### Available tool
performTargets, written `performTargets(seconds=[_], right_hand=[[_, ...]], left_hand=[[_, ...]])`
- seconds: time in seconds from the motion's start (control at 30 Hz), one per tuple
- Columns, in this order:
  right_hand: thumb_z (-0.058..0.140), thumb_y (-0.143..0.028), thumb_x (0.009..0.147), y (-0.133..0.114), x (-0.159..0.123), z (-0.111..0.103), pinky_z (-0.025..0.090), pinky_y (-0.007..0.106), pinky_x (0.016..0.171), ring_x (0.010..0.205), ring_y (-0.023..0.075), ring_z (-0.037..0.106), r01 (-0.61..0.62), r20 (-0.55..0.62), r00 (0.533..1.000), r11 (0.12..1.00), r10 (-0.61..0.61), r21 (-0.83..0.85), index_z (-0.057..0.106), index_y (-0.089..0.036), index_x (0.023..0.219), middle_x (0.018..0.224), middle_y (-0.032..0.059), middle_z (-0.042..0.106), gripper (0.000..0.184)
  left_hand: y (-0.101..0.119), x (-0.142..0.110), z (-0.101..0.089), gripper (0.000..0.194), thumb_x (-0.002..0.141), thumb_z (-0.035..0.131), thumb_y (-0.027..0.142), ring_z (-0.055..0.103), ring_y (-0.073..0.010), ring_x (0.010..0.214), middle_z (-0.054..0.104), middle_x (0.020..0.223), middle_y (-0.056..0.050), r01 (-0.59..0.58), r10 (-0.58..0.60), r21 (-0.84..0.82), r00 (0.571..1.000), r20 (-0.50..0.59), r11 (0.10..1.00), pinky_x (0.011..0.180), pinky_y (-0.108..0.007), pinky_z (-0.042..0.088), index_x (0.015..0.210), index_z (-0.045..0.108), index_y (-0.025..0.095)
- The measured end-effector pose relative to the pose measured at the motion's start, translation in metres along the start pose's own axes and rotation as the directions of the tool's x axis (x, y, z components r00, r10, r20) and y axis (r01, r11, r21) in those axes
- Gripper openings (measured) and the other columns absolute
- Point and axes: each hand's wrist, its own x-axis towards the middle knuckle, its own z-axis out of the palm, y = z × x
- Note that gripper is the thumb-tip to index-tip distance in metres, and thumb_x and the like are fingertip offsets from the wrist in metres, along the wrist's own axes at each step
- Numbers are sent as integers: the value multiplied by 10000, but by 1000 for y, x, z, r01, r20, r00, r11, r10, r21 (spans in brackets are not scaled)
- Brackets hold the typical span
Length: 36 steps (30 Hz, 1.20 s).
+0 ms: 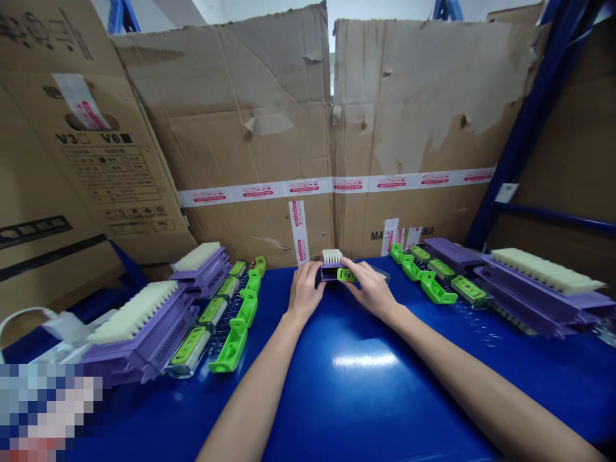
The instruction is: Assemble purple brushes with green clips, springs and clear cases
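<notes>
A small purple brush unit (pixel 332 264) with white bristles on top and a green clip on its front sits at the far middle of the blue table (pixel 356 385). My left hand (pixel 305 290) grips its left end, fingers curled round it. My right hand (pixel 371 287) holds its right side, fingers closed over the green clip and a clear part behind it.
On the left, purple brush units (pixel 144 321) stand in a row with green clip pieces (pixel 235 324) alongside. A similar row of purple units (pixel 529 282) and green pieces (pixel 436 276) lies on the right. Cardboard boxes (pixel 289 141) wall the back; a blue rack post (pixel 524 128) rises at right.
</notes>
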Motion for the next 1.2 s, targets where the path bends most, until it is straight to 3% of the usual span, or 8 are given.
performTargets(seconds=[0.2,0.4,0.77,0.93,1.2], right_hand=[[562,-287,874,-5,7,-8,445,380,822,940,230,579,50,-131,989,995,-61,-84,404,-173,1372,1013,117,667,535],[515,-254,902,-15,12,-5,375,383,850,911,212,580,102,-31,994,988,-106,-112,481,-165,1313,974,96,694,422],[487,-192,901,-13,11,-8,353,398,903,1013,213,563,138,18,990,987,-137,-80,535,-163,1223,1120,92,665,326],[456,-145,904,-13,12,-7,358,380,894,993,192,565,146,5,989,987,-146,-60,529,-197,1245,1105,74,671,352],[446,-128,882,-20,15,-11,359,377,855,973,210,531,179,79,982,979,-172,-93,491,-228,1311,1099,74,652,442]], left_hand=[[2,0,1,355,778,590,106,580,-241,1030,623,1077,-84,-29,29,1,999,19,1000,870,-396,466,1114,516,190],[6,0,0,348,757,570,79,582,-245,1026,627,1054,-83,-47,47,-4,997,62,999,857,-390,471,1084,529,191],[3,0,2,349,737,630,86,586,-227,975,631,1013,-70,-8,8,-16,1000,-5,1000,843,-364,476,1062,540,177],[3,0,2,352,749,622,97,586,-225,987,630,1025,-71,-3,3,-10,1000,9,1000,838,-365,479,1078,535,189],[2,0,1,345,763,570,72,581,-225,979,625,1018,-65,-17,16,9,999,39,1000,844,-367,472,1084,532,194]])
